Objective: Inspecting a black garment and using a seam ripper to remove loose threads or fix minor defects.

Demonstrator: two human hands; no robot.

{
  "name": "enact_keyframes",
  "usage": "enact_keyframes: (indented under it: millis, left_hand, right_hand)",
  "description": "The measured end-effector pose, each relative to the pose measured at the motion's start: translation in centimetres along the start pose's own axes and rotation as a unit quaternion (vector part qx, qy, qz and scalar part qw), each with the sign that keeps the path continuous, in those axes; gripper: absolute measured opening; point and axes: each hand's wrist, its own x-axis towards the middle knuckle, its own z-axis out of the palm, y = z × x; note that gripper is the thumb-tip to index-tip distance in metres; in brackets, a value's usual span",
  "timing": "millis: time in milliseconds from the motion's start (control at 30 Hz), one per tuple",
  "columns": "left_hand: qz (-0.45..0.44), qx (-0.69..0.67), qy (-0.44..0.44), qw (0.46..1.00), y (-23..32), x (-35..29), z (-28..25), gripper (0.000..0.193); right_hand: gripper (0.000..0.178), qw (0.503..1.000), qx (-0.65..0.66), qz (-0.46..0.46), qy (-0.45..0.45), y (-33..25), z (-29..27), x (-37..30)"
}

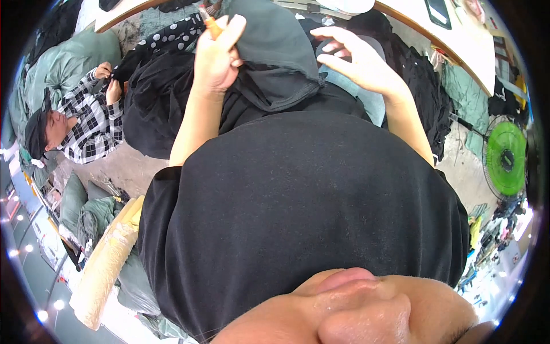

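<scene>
While raised, hands [217, 57] over dark garment [275, 63].

Single head-worn fisheye view, looking steeply down the wearer's own front, very near the black-shirted torso [303, 212] filling the middle, raised hands and dark cloth at the far edge, floor curving off left and right, green fan [506, 157] at the right rim

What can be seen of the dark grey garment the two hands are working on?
The dark grey garment looks like soft knit fabric with a stitched hem along its lower edge. It is bunched and hangs in folds above the person's black shirt. The left hand pinches its left side while holding a small orange tool. The right hand hovers spread open by its right edge; contact there is unclear.
</scene>
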Motion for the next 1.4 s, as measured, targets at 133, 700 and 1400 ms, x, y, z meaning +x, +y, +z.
enact_keyframes:
  millis: [133,700,1400]
  left_hand:
    - [0.141,-0.044,-0.016,0.989,1.8,0.4,-3.6,0.024]
    - [0.389,0.236,0.287,0.843,19.1,-16.1,-23.2,0.035]
    - [-0.085,0.777,0.081,0.618,1.0,-3.0,-31.3,0.043]
  right_hand:
    - [0.057,0.999,0.012,-0.016,-0.042,-0.1,1.9,0.8]
    - [0.041,0.993,-0.032,0.017,-0.116,1.6,-2.1,0.8]
    - [0.055,0.799,-0.326,0.454,0.222,27.9,-12.8,-20.9]
